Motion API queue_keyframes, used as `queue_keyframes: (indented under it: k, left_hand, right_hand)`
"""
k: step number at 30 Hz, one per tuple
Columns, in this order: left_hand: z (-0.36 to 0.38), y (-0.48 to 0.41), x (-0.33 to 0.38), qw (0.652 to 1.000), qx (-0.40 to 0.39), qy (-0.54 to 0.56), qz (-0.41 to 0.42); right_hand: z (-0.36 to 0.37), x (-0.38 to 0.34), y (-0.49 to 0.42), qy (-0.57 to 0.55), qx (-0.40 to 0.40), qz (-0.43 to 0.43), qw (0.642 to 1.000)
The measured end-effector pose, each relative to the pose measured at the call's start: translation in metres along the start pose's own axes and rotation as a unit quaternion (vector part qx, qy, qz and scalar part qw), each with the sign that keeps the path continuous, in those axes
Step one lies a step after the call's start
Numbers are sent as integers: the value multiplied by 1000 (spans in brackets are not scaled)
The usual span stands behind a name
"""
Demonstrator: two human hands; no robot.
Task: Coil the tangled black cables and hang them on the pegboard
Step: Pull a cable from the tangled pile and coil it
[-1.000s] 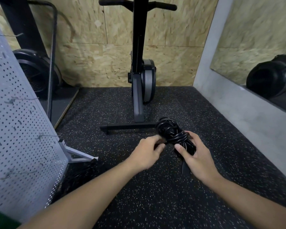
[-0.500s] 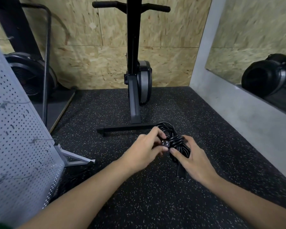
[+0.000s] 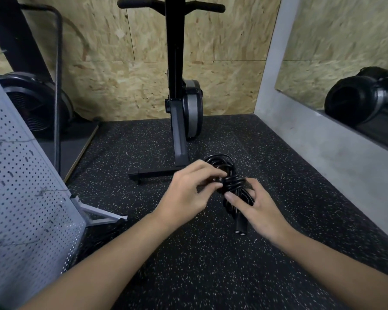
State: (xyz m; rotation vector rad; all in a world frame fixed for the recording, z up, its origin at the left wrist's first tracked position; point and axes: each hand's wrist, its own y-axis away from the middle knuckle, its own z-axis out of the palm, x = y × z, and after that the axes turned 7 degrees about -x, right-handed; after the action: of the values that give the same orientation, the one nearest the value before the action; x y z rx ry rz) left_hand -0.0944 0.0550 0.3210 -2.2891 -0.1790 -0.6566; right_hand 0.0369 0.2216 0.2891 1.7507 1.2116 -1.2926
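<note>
A black cable (image 3: 230,182), wound into a tight bundle, hangs in the air between my hands above the speckled floor. My right hand (image 3: 258,211) grips the lower part of the bundle, thumb across the strands. One plug end (image 3: 240,227) dangles below that hand. My left hand (image 3: 188,195) pinches the cable's free end against the wrapped middle of the bundle with fingertips and thumb. The grey pegboard (image 3: 20,186) leans at the far left, with several thin wire hooks (image 3: 52,191) sticking out of it.
A black exercise machine (image 3: 179,104) stands on its floor bar just behind the hands, against a chipboard wall. A fan-wheel machine (image 3: 29,104) sits at the back left. The pegboard's metal foot (image 3: 99,214) juts onto the rubber floor. A grey wall with a mirror (image 3: 345,86) runs along the right.
My left hand has come up over the bundle and now pinches the cable end at its middle. The right hand has kept its hold, and the plug end now hangs in view below it.
</note>
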Motion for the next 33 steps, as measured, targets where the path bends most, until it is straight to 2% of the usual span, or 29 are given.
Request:
queue_keyframes:
  k: [4, 9, 14, 18, 22, 27, 33]
  left_hand:
    - [-2, -2, 4, 1000, -9, -4, -5]
    - [8, -4, 9, 998, -56, -27, 3]
    - [7, -5, 7, 997, -46, 12, -63]
    - [-5, -10, 6, 982, -42, 90, -159]
    - [-19, -12, 8, 983, -47, 96, -151]
    - [-30, -15, 14, 976, -103, 19, -189]
    - [-53, -22, 4, 941, -217, 92, -244]
  right_hand:
    - [-3, -7, -1, -22, -12, 18, 1000]
    - [-3, -6, -2, 13, -26, 22, 999]
    - [-3, -10, 6, 66, -49, 14, 997]
    - [-2, -15, 13, 115, -44, -16, 992]
    - [-2, -23, 15, 133, -49, -35, 989]
    - [-2, -27, 18, 154, -39, -61, 985]
    - [0, -26, 18, 185, -83, -72, 977]
